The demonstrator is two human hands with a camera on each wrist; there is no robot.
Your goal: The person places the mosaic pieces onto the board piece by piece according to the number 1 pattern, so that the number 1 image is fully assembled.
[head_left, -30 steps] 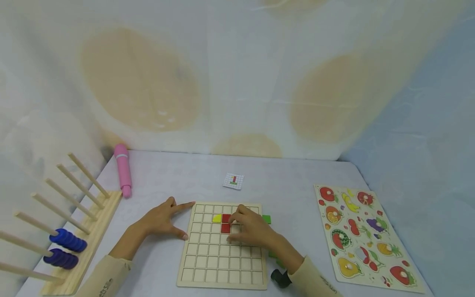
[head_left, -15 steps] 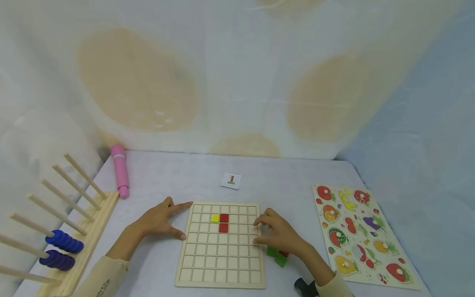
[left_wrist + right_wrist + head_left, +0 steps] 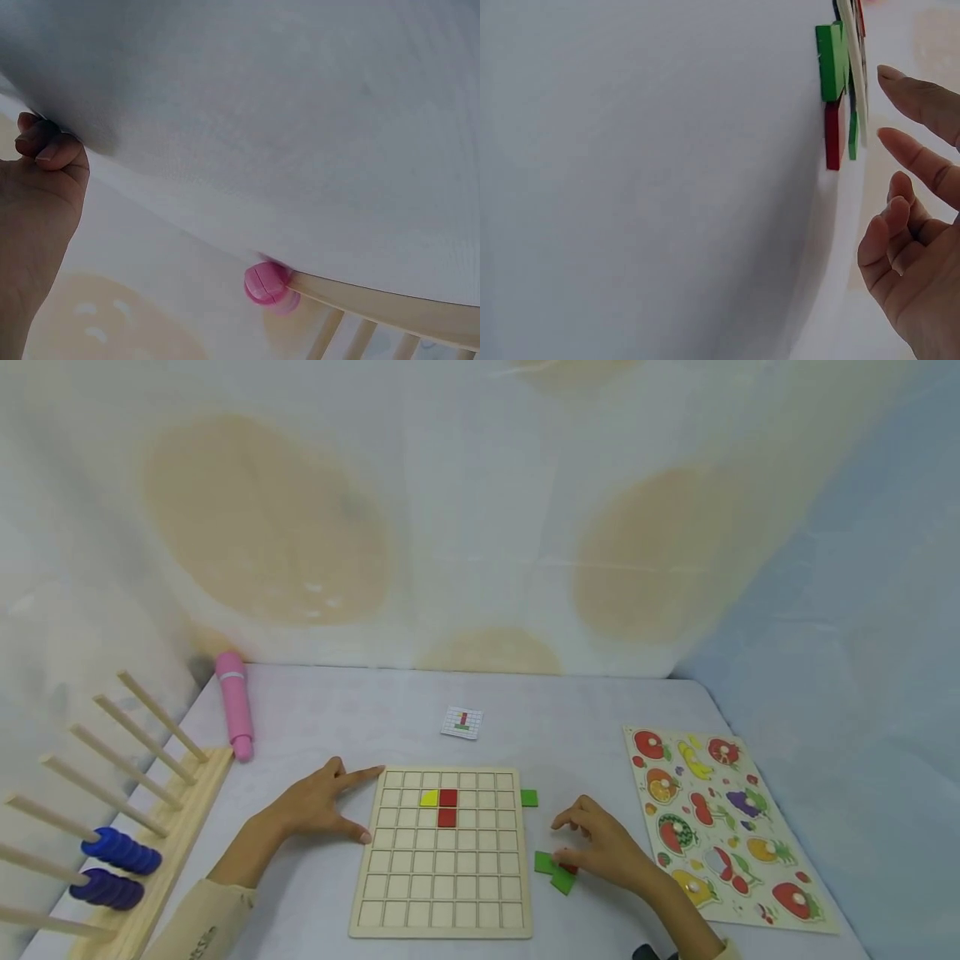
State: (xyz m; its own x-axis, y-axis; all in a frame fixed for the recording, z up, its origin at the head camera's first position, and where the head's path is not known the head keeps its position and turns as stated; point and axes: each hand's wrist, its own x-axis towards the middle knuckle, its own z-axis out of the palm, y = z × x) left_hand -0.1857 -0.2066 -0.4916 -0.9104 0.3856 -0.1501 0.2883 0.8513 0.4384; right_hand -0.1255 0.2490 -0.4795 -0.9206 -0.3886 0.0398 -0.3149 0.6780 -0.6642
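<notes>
A wooden grid board [image 3: 442,864] lies in the middle of the table. A yellow round-edged tile [image 3: 428,798] and two red tiles [image 3: 447,817] sit in its upper cells. My left hand [image 3: 318,802] touches the board's left side, forefinger at the top corner and thumb lower down. Right of the board, my right hand [image 3: 600,843] hovers with parted fingers by loose green tiles [image 3: 545,862] and a partly hidden red tile [image 3: 570,867]. In the right wrist view, a gap shows between that hand and the red tile [image 3: 832,135], with nothing between the fingers.
Another green tile [image 3: 529,797] lies by the board's upper right edge. A small pattern card [image 3: 462,722] is behind the board. A peg abacus [image 3: 176,818] and a pink cylinder [image 3: 236,706] stand left. A fruit puzzle [image 3: 720,827] lies right; a black object [image 3: 645,952] is near the front.
My right hand has left the board's red tiles and moved right and down to the loose tiles. The left hand stays at the board's edge.
</notes>
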